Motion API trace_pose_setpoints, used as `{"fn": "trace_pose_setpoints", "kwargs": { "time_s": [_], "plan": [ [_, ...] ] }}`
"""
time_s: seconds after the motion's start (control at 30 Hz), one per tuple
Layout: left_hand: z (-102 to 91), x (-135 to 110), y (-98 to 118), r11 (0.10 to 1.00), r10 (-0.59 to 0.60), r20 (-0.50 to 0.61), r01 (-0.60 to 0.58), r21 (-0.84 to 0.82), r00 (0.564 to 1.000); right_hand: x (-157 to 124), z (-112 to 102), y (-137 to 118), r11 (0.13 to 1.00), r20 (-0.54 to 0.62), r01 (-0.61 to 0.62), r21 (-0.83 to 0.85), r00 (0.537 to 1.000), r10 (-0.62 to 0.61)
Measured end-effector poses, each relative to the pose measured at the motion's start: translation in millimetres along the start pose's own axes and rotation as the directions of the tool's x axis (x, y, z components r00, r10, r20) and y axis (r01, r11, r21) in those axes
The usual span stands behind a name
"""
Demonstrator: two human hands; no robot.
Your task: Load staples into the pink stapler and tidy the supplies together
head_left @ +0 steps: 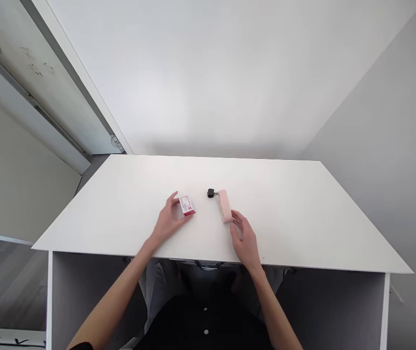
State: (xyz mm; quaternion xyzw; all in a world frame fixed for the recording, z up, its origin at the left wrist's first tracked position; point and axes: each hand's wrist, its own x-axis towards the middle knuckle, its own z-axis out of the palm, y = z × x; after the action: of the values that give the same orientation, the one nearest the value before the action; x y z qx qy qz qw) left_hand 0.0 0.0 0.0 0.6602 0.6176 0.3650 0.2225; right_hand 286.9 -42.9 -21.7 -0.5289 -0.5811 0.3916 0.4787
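A small white box with red edges and printed text (186, 205) sits between the thumb and fingers of my left hand (167, 221). The thumb lies along its red lower end, a finger meets its upper left corner, and the index finger sticks out. Right of the box lies a pink, oblong stapler-like object (224, 206), its exact kind unclear. At its near right end is my right hand (245, 240), fingers slightly bent and thumb apart, the fingertips touching or very close to its edge. A black binder clip (211, 193) lies against the pink object's far left side.
The white tabletop (284, 209) backs onto a white wall (230, 73), with a grey wall (393, 146) on the right. Its near edge runs just below my wrists. A door frame (84, 73) stands on the left. Under the top are dark open spaces.
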Motion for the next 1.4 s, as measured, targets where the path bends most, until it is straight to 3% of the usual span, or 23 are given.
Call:
{"fn": "trace_pose_setpoints", "kwargs": {
  "time_s": [0.13,0.3,0.43,0.67,0.87,1.17,1.27,1.4],
  "plan": [
    [-36.6,2.4,-28.3,0.993,-0.113,-0.193,0.120,0.021,0.975,-2.3,-1.0,-0.5,1.000,-0.015,-0.007,0.011,1.000,0.008],
    [-66.7,11.0,-50.8,0.965,-0.230,-0.383,0.261,0.029,0.895,-3.7,-2.1,-3.6,1.000,-0.022,-0.018,0.018,1.000,0.019],
    [-70.3,12.6,-52.6,0.953,-0.285,-0.449,0.301,-0.035,0.847,-4.1,-3.0,-6.1,1.000,-0.015,-0.022,0.004,1.000,0.022],
    [-65.8,7.9,-51.6,0.937,-0.291,-0.487,0.347,0.027,0.824,-4.3,-3.3,-7.8,0.999,-0.011,-0.043,-0.001,0.999,0.043],
    [-66.3,5.5,-52.7,0.930,-0.322,-0.520,0.367,-0.017,0.791,-4.1,-3.4,-8.0,0.999,-0.009,-0.045,0.004,0.999,0.045],
    [-64.1,3.7,-51.7,0.903,-0.263,-0.542,0.402,0.153,0.798,-5.0,-3.4,-10.7,0.999,-0.021,-0.050,-0.007,0.999,0.050],
    [-62.3,3.8,-50.1,0.912,-0.162,-0.500,0.323,0.254,0.851,-5.3,-3.3,-11.7,0.998,-0.022,-0.058,-0.008,0.998,0.058],
    [-57.3,3.3,-50.4,0.889,-0.014,-0.330,0.163,0.428,0.944,-4.9,-3.0,-11.2,0.999,-0.025,-0.050,-0.012,0.998,0.050]
  ]
}}
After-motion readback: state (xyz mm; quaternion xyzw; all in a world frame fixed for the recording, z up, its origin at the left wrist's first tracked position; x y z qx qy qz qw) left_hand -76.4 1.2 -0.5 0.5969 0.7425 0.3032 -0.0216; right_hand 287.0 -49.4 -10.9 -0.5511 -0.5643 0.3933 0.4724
